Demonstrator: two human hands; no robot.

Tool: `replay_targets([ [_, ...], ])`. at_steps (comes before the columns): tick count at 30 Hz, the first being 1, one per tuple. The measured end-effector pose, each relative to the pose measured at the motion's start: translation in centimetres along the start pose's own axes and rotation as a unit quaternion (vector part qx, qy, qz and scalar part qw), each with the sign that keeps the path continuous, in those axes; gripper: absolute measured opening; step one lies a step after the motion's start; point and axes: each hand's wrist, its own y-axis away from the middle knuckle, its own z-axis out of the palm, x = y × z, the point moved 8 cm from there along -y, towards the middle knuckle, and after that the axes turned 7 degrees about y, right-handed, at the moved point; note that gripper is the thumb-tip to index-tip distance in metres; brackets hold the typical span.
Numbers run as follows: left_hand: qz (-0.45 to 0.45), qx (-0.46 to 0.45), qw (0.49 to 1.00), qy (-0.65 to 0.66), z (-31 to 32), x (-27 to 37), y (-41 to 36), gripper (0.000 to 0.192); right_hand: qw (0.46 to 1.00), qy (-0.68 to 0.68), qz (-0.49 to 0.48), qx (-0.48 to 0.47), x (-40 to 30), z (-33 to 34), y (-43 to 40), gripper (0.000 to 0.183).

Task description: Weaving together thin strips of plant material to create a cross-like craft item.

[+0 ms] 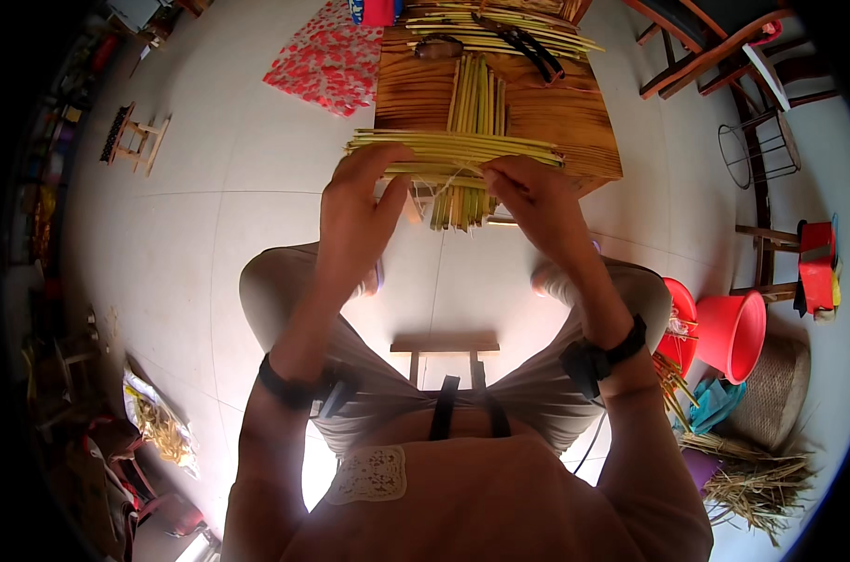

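Green-yellow plant stalks lie in two layers on a wooden table (565,112). The crosswise stalks (460,146) rest over a lengthwise bundle (478,98), whose near ends jut past the table's front edge. My left hand (365,204) grips the left part of the crosswise stalks, thumb below and fingers on top. At their right part is my right hand (534,193), its thumb and fingers pinched together at a thin pale string (449,181) that runs around the stalks near the crossing. What lies inside the right fingertips is partly hidden.
More stalks (425,21), pruning shears (530,49) and a dark brown object (438,47) lie at the table's far side. A red-patterned sheet (327,63) is left of it. Red buckets (730,337) and dry straw (762,485) stand right; a small stool (136,137) is left.
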Motion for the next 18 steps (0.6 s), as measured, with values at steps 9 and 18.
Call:
replay_targets([
  [9, -0.077, -0.097, 0.988, 0.088, 2.9, -4.3, -3.8, 0.021, 0.992, -0.049, 0.094, -0.074, 2.7, 0.6, -0.6, 0.012],
  [18, -0.25, -0.203, 0.898, 0.298, 6.4, -4.8, -2.0, 0.019, 0.997, -0.002, 0.034, -0.07, 1.7, 0.9, -1.6, 0.014],
])
